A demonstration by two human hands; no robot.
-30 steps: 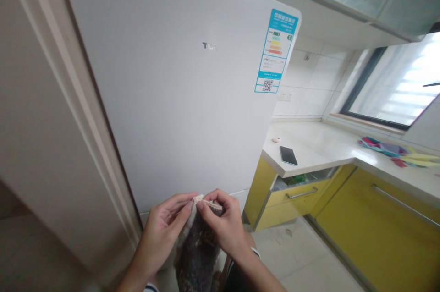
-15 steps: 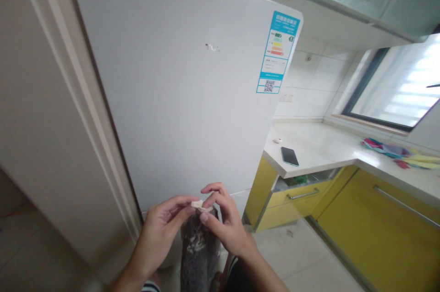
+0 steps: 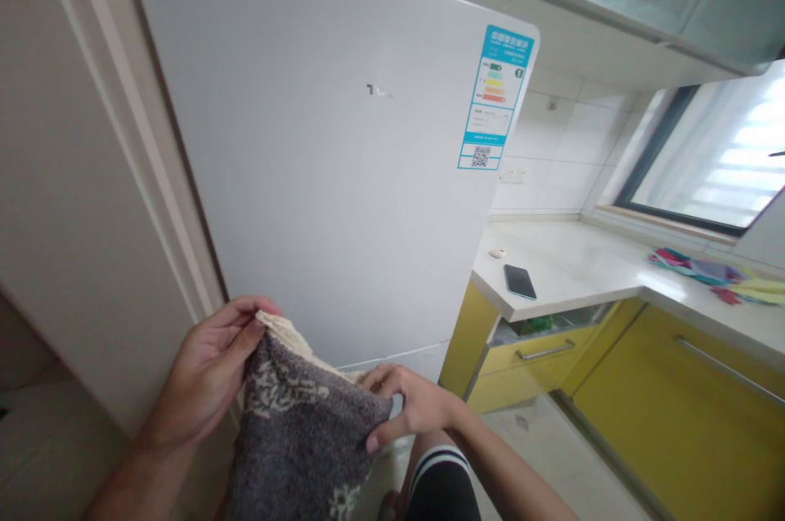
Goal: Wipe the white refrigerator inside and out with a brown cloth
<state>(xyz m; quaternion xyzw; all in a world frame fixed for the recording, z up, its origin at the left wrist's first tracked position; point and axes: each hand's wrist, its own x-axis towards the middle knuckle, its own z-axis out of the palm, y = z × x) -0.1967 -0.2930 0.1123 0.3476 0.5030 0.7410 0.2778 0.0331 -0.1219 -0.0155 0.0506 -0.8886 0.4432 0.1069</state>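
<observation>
A dark grey, fuzzy cloth (image 3: 300, 431) with cream patterns and a cream edge or underside hangs between my hands in front of the fridge. Its exact kind I cannot tell, and its lower part runs out of view. My left hand (image 3: 212, 366) pinches the raised upper-left corner between thumb and fingers. On the lower right, my right hand (image 3: 414, 402) has its fingers at the top edge and its thumb against the front of the cloth. The top edge slopes down from left to right.
A white fridge (image 3: 319, 161) with an energy label (image 3: 495, 96) fills the middle. At right stand yellow cabinets (image 3: 687, 415) under a white counter (image 3: 576, 251). On it lie a phone (image 3: 519, 281), a small white object (image 3: 498, 253) and coloured cloths (image 3: 699, 267).
My hands have moved apart, the left going left and upward, the right slightly right and down. The cloth, bunched narrow before, is now spread wide between them.
</observation>
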